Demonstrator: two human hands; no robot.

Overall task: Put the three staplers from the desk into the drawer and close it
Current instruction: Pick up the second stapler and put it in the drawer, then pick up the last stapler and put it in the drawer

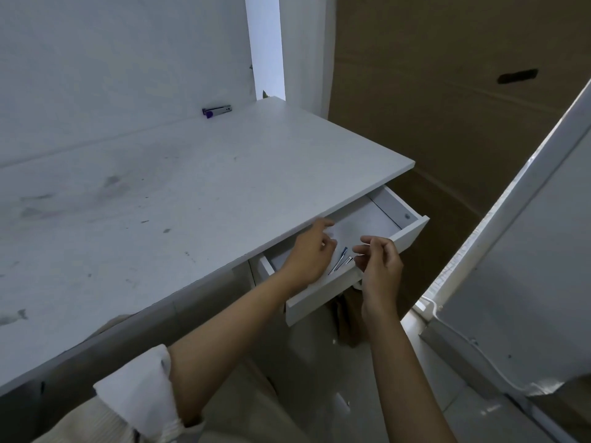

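Observation:
A purple and silver stapler (216,110) lies at the back of the white desk (192,199), against the wall. The drawer (323,297) under the desk's right end is pulled out. Inside it, near the front panel, lie slim blue and silver staplers (340,260), seen edge-on; I cannot tell how many. My left hand (308,255) reaches into the drawer just left of them, fingers loosely curled, with nothing visibly in it. Over the drawer's front edge to their right hovers my right hand (380,265), thumb and fingers apart and empty.
A large brown cardboard panel (447,91) stands behind and right of the desk. A white appliance or door (511,266) leans close on the right, leaving a narrow gap beside the drawer. My legs and a cream sleeve (140,394) are below the desk edge.

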